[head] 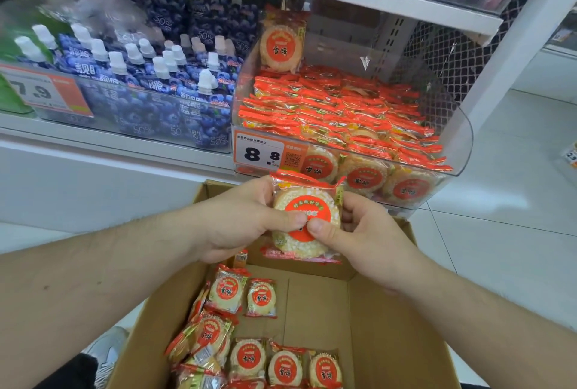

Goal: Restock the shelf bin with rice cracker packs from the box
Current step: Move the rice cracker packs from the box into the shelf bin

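Blue juice pouches with white caps fill the left shelf. The left hand and right hand meet, both pinching one round rice cracker pack with a red label above the brown cardboard box. More packs lie inside. The clear plastic shelf bin on the right is nearly full.

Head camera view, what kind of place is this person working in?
Most likely a shop aisle. A clear shelf bin of rice cracker packs carries an 8.8 price tag, spouted blueberry jelly pouches fill the next bin, and a cardboard box sits below.
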